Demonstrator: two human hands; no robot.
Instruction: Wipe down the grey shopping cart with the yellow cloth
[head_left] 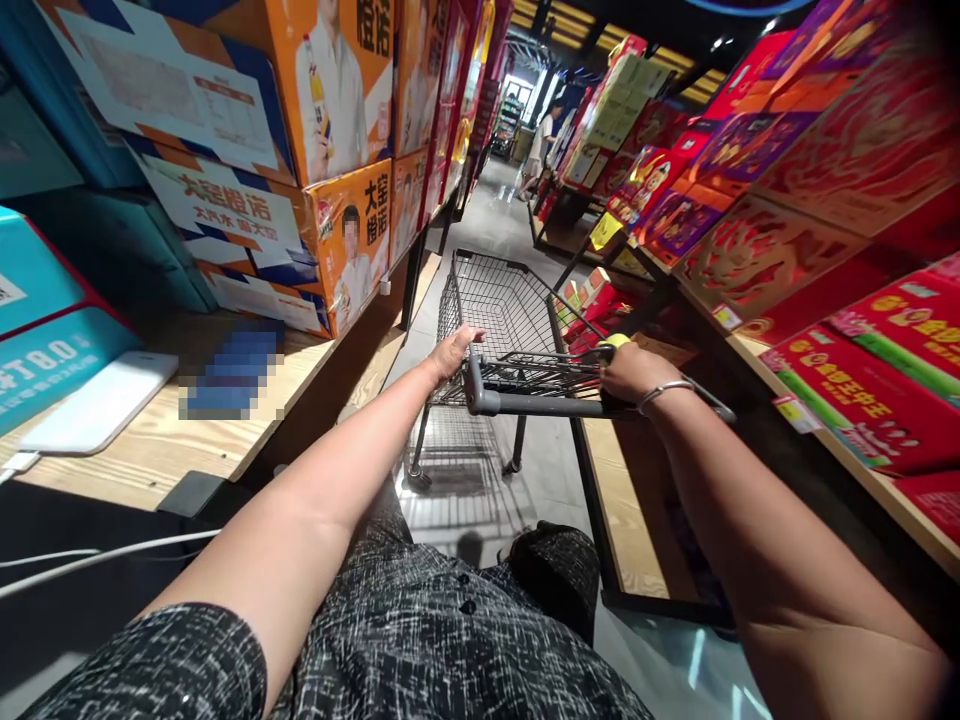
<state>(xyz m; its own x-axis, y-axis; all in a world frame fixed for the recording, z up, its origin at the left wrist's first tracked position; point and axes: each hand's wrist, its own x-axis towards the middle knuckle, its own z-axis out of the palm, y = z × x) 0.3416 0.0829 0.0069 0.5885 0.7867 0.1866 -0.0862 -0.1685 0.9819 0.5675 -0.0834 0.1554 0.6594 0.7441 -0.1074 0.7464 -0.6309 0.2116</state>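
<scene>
In front of me stands a grey wire shopping cart (499, 290), with no goods visible in its basket. My left hand (454, 352) is closed on the cart's left side rim, just ahead of the handle's corner. The grey handle bar (547, 404) runs across to my right hand (636, 375), whose fingers are wrapped around the cart near the right end of that bar. A small yellow-green round piece (618, 341) shows at this hand; I cannot tell whether it is held or part of the cart. A metal bracelet (664, 392) circles my right wrist.
Orange drink cartons (349, 245) are stacked on the left wooden shelf (217, 450), beside a white phone or power bank (105, 400) on a cable. Red boxed goods (862, 390) line the right shelf. Farther down the aisle is a person (541, 145).
</scene>
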